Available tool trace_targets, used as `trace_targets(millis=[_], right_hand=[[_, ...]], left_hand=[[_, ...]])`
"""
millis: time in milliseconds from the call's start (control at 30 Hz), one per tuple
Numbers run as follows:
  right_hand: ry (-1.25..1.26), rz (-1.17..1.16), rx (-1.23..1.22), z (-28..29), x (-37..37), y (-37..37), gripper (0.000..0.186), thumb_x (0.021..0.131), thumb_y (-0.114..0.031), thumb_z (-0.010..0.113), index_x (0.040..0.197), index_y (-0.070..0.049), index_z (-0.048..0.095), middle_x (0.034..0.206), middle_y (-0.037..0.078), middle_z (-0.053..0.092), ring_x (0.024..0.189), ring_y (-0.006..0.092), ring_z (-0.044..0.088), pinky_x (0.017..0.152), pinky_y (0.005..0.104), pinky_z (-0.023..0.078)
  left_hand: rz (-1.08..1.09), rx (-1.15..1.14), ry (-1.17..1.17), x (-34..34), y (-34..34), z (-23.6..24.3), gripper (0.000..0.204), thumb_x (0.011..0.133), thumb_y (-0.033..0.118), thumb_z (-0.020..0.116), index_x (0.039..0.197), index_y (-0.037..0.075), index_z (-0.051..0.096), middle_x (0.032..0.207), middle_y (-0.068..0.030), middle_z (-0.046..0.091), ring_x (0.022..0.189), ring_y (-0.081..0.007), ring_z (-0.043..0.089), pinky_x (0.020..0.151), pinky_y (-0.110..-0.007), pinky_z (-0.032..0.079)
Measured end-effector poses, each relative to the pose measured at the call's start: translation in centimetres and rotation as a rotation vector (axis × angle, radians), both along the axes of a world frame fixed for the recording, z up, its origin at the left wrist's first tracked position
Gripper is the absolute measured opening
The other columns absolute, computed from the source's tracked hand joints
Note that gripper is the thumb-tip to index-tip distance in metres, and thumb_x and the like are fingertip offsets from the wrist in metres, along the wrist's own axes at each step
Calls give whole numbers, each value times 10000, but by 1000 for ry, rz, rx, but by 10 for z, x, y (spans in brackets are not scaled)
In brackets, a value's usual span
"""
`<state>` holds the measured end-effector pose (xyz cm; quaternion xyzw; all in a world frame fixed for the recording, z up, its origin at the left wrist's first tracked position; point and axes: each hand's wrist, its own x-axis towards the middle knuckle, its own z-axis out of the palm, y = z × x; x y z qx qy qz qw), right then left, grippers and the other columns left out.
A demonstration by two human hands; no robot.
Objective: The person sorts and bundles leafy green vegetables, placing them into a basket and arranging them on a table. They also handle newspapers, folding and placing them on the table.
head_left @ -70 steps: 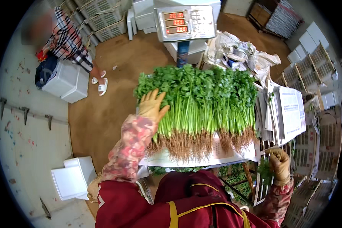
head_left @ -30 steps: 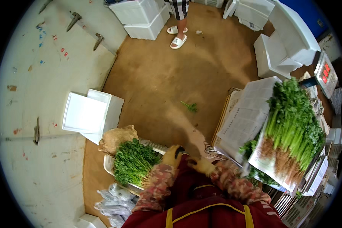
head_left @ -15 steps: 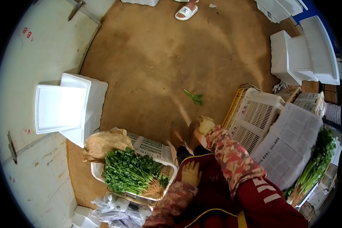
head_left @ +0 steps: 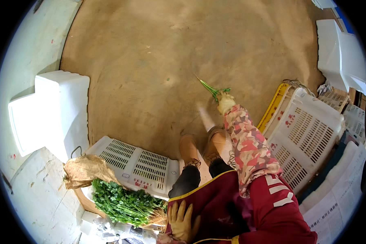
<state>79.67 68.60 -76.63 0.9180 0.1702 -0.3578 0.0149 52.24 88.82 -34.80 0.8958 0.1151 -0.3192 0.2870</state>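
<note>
My right hand (head_left: 225, 102), in a pale yellow glove, reaches down to the floor with its fingers closed on the leafy end of a sprig of green herb (head_left: 209, 88) that looks like coriander. The thin stems point up and left from the glove. The glove partly hides the leaves. My left hand (head_left: 183, 221), gloved too, rests with spread fingers on my dark red apron (head_left: 215, 211) and holds nothing. Left of it, a rooted bunch of the same sort of greens (head_left: 126, 202) lies in a crate, roots toward my hand.
A white slotted crate (head_left: 136, 162) and brown sacking (head_left: 89, 171) adjoin the greens. White foam boxes stand at the left wall (head_left: 69, 110) and far right (head_left: 333, 53). More slotted crates (head_left: 305, 134) and a yellow crate edge (head_left: 274, 106) line my right. Brown floor (head_left: 150, 61) spreads ahead.
My right hand has moved from beside my shoes out to the sprig and taken hold of its leaves. My view has dropped closer to the floor. My left hand stays on the apron.
</note>
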Motion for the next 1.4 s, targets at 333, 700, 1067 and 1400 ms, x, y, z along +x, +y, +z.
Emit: trace_targets(millis=[333,700,1067,1400], right_hand=[[130,-238,-139,-88,7,0,332,896,-180,512,1216,-100,557,1217,140,577,1111,300,580,914,446,487],[7,-596,329,148,-39,116,365,811,-209,608,1160,-105,611,1175,113,604,1075,282,601,865,433,502],[-133,-490,855,526,-131,134,458,808,-144,586,1248,-32,521,1205,143,571,1111,326,549,916,428,447],[-321,-464,930,672,-205,55,355,824,-210,606,1141,-49,610,1151,156,616,1046,320,598,892,422,477]], left_hand=[[-168,72,-88,3,19,-27,590,766,236,736,1295,60,542,1392,-220,439,1287,-483,354,1061,-604,302],[-31,-69,-150,17,-9,4,488,780,196,706,1219,28,575,1314,-199,519,1243,-416,438,1060,-522,325],[612,-477,-228,131,84,125,530,886,150,680,1349,-8,478,559,53,472,448,-36,385,410,-210,293],[-19,-431,-697,127,1,262,159,896,78,612,1026,50,700,787,-70,653,620,-162,570,557,-281,448]])
